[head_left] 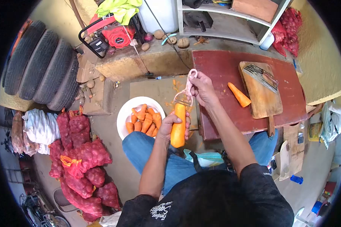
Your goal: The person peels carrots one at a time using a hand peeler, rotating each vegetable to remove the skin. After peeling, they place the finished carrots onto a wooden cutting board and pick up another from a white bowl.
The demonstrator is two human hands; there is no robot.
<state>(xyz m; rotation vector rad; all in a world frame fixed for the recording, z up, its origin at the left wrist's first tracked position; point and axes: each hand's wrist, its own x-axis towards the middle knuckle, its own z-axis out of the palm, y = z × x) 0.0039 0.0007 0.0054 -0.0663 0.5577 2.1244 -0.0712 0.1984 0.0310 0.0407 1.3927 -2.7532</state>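
- We pinched one pink peeler [189, 87] in our right hand [202, 90], at the top end of one big carrot [178, 126].
- We wrapped our left hand [168, 125] around that carrot.
- One white bowl [122, 120] held several small carrots [147, 121], overlapping.
- One loose carrot [238, 94] lay on the red bench [219, 113], beside one wooden board [264, 104].
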